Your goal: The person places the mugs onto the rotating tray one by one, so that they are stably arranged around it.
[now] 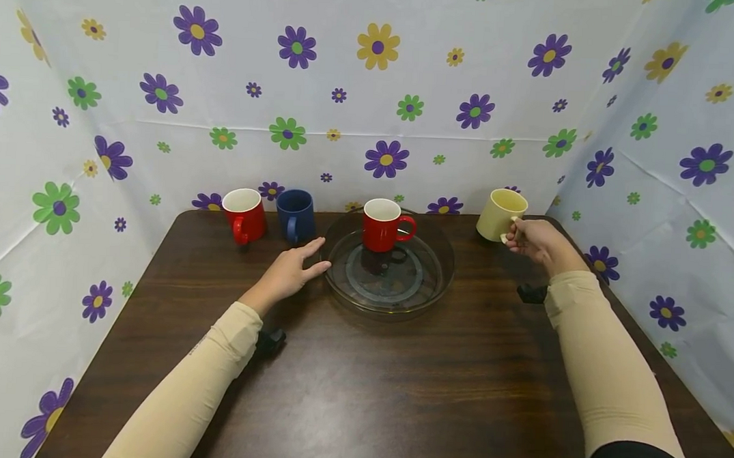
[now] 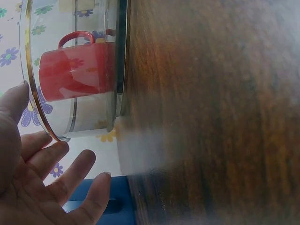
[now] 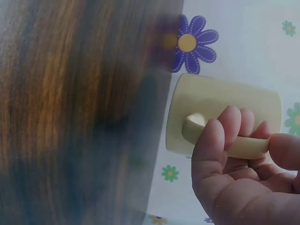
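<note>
My right hand grips the handle of a pale yellow mug at the table's back right. The mug leans slightly in the head view; in the right wrist view, fingers curl through its handle. Spread and fairly straight, the fingers of my left hand are at the left rim of a clear round tray with a raised wall. Fingertips seem to touch that rim in the left wrist view. Inside the tray, toward its back, stands a red mug, white within, its handle pointing right.
Left of the tray, a blue mug and a second red mug stand along the back edge of the dark wooden table. A flower-patterned cloth hangs close behind and at both sides.
</note>
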Tool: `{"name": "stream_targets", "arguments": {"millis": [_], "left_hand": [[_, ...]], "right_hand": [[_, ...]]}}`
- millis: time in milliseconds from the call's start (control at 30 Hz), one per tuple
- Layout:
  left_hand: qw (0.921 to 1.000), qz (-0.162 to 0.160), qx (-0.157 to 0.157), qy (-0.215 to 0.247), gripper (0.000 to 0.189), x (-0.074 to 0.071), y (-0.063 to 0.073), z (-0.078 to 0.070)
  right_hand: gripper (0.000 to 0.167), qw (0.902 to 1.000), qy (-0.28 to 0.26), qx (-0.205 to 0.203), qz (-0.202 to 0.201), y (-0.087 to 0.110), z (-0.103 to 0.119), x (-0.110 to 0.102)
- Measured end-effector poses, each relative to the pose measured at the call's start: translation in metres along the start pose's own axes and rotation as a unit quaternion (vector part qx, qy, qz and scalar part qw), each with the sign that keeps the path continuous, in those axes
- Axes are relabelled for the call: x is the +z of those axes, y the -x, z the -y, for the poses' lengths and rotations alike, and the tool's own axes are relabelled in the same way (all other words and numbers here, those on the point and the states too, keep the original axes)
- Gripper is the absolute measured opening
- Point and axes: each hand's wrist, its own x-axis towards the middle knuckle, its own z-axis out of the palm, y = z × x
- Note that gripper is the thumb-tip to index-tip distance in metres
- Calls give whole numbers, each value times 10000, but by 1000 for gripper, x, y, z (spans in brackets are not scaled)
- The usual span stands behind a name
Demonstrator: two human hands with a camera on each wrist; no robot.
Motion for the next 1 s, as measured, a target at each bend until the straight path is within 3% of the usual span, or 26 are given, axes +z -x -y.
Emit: {"name": "stream_targets", "arguments": {"millis": [267, 600, 1000], "left_hand": [[10000, -11, 13, 10, 68, 0, 0, -1], [10000, -3, 39, -23, 68, -1, -1, -1], [9999, -24, 88, -76, 69, 1, -2, 3]], "right_hand": [[27, 9992, 172, -367, 76, 13, 9, 6], [30, 9975, -152, -564, 389, 28, 28, 19], [30, 9955, 412, -767, 377, 45, 37, 33]]}}
